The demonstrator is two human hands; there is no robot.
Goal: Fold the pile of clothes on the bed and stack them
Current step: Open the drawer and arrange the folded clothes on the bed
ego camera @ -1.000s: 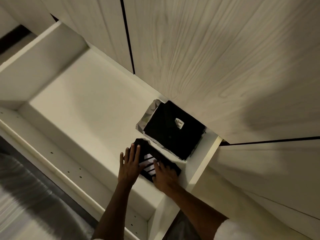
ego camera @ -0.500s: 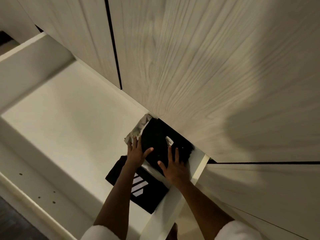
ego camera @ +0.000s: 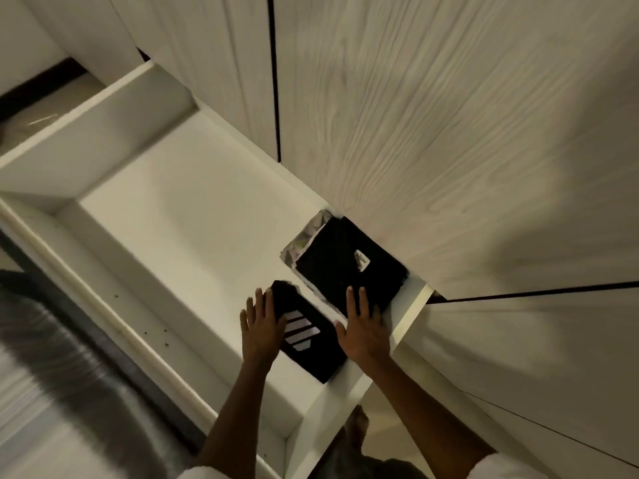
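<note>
Flat on the left edge of the striped black garment (ego camera: 320, 354) with the left hand (ego camera: 259, 328), fingers straight and spread, gripping nothing. Flat too with the right hand (ego camera: 363, 331), fingers straight and close together on the near corner of the labelled black garment (ego camera: 345, 271), thumb out toward the striped piece; no pinch anywhere.

Both folded pieces down in the open white drawer (ego camera: 190, 219), right of centre in the frame: the striped one lower, the labelled one just above it and to the right, on top of a pale patterned cloth (ego camera: 304, 240) peeking out at its upper left edge. Side by side with a thin gap between, not one on the other, so probably not yet a single stack.

Likely trouble: sliding either piece with open palms and rucking the folds, since soft cloth drags on the smooth drawer floor. Lifting the striped piece from one edge only, and letting it flop open. Pushing the labelled piece further to the upper right and jamming it under the wardrobe front, where its far corner already sits tight. Skewing the pile on the patterned cloth, already a little off square.

Around: pale wood-grain wardrobe doors (ego camera: 449, 133) across the top and right, dark seams between them. Much bare drawer floor to the upper left. Blurred grey surface (ego camera: 69, 392) at lower left, too smeared to name. Dim, warm light, with soft shadows at right
</note>
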